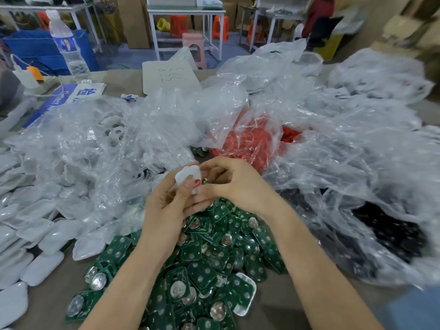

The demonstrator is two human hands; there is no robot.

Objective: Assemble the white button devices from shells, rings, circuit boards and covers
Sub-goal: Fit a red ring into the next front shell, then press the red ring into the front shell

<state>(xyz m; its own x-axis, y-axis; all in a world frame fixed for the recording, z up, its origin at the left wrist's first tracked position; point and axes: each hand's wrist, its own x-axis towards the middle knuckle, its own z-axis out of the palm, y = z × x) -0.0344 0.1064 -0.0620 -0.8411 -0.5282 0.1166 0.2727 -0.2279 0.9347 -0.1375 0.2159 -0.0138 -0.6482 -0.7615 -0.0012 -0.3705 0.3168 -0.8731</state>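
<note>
Surrounding the shell: circuit boards, plastic bags.

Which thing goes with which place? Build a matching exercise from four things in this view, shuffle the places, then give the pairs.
Things:
1. white plastic shell
2. heap of green circuit boards
3. clear plastic water bottle
4. mass of orange parts

Places:
A. upright at the far left
B. in the middle, beyond the hands
C. held between the left hand and right hand
D. spread under the forearms

Pairs: 1-C, 2-D, 3-A, 4-B
</note>
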